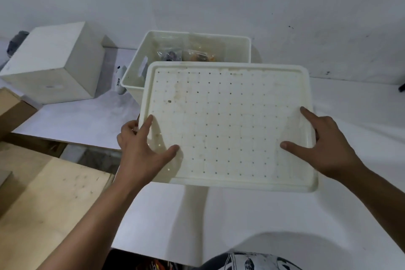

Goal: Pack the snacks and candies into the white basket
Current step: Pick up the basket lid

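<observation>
A white basket stands on the white table, near the wall. Inside it lie clear bags of snacks, one dark and one orange. In front of the basket I hold its white perforated lid above the table, covering the basket's near part. My left hand grips the lid's left edge, thumb on top and fingers curled under. My right hand grips the right edge, with thumb and forefinger lying on top.
A white cube box sits at the back left. A white marker lies between it and the basket. Cardboard and a wooden board lie to the left, below the table edge.
</observation>
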